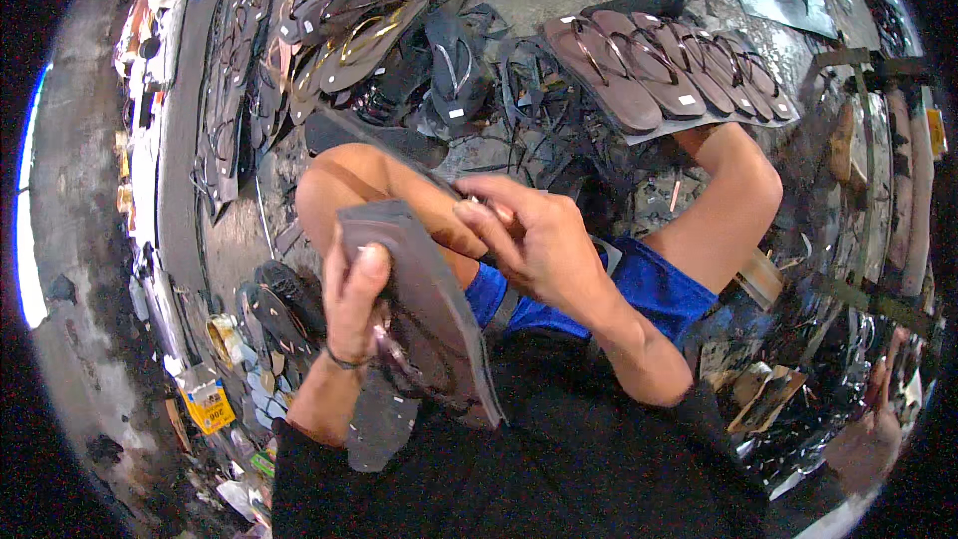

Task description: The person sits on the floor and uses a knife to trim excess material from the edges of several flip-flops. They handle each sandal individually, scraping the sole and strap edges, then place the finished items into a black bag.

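Observation:
My left hand grips a brown flip-flop with a dark sole, thumb pressed on its footbed near the upper end. The flip-flop is tilted over my thigh, and its shiny strap shows beside my wrist. Just right of its upper end, my right hand is closed with the fingers curled together. A long dark flat strip runs from the upper left toward these fingers. Whether they hold it cannot be made out, and what lies in the pinch is hidden.
Brown flip-flops stand in a row on a board beyond my right leg. More sandals are piled at the far left. Dark scraps litter the floor between my legs. A wooden rack stands at the right, a yellow box at the left.

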Motion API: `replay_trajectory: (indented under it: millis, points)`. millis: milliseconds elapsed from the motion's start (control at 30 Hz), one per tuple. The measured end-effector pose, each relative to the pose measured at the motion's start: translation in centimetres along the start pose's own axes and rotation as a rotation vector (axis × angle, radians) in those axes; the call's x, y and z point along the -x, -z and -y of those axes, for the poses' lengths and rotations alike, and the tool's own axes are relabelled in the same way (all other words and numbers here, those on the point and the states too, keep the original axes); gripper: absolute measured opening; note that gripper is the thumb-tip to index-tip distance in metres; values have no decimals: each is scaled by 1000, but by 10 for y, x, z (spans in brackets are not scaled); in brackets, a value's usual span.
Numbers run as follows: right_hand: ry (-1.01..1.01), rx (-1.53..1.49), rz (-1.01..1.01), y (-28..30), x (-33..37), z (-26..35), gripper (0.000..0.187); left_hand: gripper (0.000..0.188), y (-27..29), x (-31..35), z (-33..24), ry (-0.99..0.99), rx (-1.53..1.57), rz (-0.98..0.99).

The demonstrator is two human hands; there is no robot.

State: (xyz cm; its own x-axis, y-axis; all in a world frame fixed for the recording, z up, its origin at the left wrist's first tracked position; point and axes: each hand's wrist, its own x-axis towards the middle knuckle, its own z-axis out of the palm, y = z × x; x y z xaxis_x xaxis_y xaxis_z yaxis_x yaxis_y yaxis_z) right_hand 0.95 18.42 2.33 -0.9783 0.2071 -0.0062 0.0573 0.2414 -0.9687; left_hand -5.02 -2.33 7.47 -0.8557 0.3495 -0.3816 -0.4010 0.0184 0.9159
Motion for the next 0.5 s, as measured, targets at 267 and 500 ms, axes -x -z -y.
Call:
replay_trajectory:
  millis: [267,500]
  points:
    - [-80,-26,-1,31,94,-15,30,60,41,-9,-25,22,-335,88]
    - [-62,13,157,50,134,-20,29,60,30,18,5,167,-136,57]
